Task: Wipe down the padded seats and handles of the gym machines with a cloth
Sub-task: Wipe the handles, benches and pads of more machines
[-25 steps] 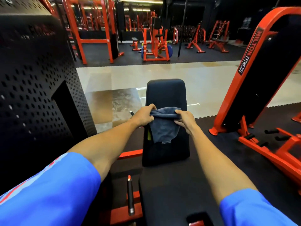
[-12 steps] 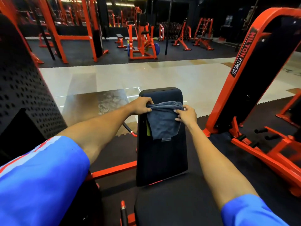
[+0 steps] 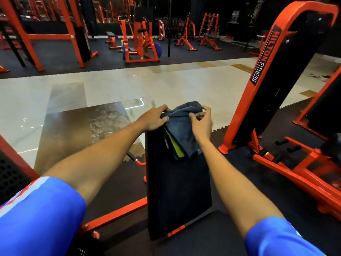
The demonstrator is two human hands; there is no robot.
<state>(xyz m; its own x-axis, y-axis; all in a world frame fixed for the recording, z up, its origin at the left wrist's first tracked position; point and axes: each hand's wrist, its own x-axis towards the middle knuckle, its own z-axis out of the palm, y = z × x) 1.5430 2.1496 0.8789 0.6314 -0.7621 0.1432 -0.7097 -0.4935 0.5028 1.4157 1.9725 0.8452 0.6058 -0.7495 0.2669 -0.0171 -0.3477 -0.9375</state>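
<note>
A dark grey-blue cloth (image 3: 184, 130), with a yellow-green layer showing underneath, is draped over the top end of a black padded backrest (image 3: 177, 189). My left hand (image 3: 153, 118) grips the cloth's left top edge. My right hand (image 3: 201, 121) pinches its right top edge between thumb and fingers. The backrest's top edge is hidden under the cloth and hands. A black padded seat (image 3: 199, 239) lies directly below the backrest, near me.
An orange and black machine frame (image 3: 267, 74) marked HILTON FITNESS stands to the right, its orange base rails (image 3: 295, 174) running along the floor. An orange bar (image 3: 114, 215) runs left of the backrest. Pale tiled floor (image 3: 129, 85) lies ahead, with more orange machines (image 3: 138, 43) beyond.
Both hands have slid the cloth up the backrest to its top end. The camera has tipped down, showing more of the backrest.
</note>
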